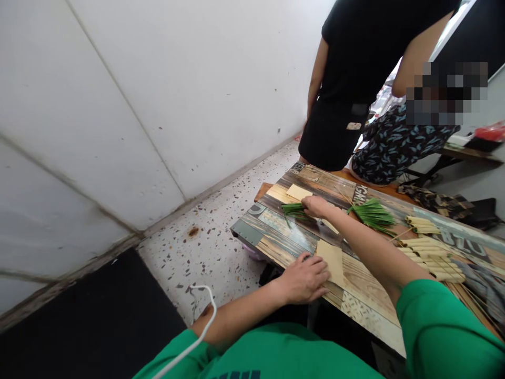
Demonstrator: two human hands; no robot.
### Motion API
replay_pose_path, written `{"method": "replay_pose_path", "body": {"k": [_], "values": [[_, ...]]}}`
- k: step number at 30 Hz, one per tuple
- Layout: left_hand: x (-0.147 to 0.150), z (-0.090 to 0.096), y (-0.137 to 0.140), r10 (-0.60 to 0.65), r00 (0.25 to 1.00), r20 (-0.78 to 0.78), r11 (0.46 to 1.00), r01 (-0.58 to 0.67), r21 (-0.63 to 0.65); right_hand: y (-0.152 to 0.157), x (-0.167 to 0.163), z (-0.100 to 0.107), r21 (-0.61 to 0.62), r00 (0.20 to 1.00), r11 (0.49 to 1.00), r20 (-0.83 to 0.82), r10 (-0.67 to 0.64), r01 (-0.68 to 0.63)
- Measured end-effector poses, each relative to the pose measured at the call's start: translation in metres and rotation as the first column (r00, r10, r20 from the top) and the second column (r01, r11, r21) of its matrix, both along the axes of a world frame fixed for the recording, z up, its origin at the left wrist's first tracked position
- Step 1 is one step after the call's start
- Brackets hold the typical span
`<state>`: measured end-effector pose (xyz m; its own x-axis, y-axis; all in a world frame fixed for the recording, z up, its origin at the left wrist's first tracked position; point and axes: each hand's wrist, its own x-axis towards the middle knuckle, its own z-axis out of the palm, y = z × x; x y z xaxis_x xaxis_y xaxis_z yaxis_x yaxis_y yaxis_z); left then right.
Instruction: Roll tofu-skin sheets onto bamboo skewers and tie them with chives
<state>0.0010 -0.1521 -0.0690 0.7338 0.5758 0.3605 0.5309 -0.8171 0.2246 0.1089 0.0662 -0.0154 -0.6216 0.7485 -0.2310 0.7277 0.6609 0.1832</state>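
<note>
My right hand (315, 206) reaches across the table, its fingers closed around one end of a small bunch of green chives (292, 210). A thin yellow sheet (300, 192), like tofu skin, lies just beyond it, and part of another pale piece shows under my wrist. My left hand (305, 279) rests at the near table edge, fingers stretched out, touching the edge of a second yellow sheet (330, 260). To the right of my right forearm a larger bunch of cut chives (373, 213) is spread out.
Several pale yellow rolls (430, 255) lie on the table's right side, with thin skewers (473, 305) near them. The wood-patterned table (276, 234) has its corner at the left. Two people, one in a black shirt (363, 58), are beyond it. A white cable (205, 321) crosses my left arm.
</note>
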Motion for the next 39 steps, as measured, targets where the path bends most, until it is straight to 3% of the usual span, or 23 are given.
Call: {"method": "replay_pose_path", "body": {"k": [25, 30, 33, 36, 37, 39], "values": [[0.001, 0.001, 0.000, -0.017, 1.000, -0.017, 0.997, 0.015, -0.076, -0.013, -0.005, 0.009, 0.063, 0.997, 0.997, 0.052, -0.058, 0.054], [-0.005, -0.007, 0.006, -0.011, 0.996, 0.087, 0.998, 0.016, -0.053, -0.011, 0.005, 0.021, 0.062, 0.998, 0.996, 0.005, -0.057, 0.056], [-0.018, -0.002, 0.029, 0.203, 0.956, 0.210, 0.977, -0.211, 0.016, -0.010, 0.013, 0.029, 0.068, 0.998, 0.996, -0.038, -0.046, 0.049], [-0.033, 0.016, 0.065, 0.522, 0.813, 0.256, 0.822, -0.560, 0.102, -0.015, 0.020, 0.040, 0.043, 0.998, 0.999, -0.065, -0.017, 0.020], [-0.036, 0.022, 0.077, 0.565, 0.788, 0.244, 0.783, -0.605, 0.144, -0.017, 0.021, 0.044, 0.024, 0.997, 1.000, -0.077, -0.002, 0.004], [-0.038, 0.034, 0.098, 0.573, 0.799, 0.182, 0.768, -0.601, 0.221, -0.022, 0.024, 0.051, -0.023, 0.993, 0.999, -0.116, 0.024, -0.027]]}}
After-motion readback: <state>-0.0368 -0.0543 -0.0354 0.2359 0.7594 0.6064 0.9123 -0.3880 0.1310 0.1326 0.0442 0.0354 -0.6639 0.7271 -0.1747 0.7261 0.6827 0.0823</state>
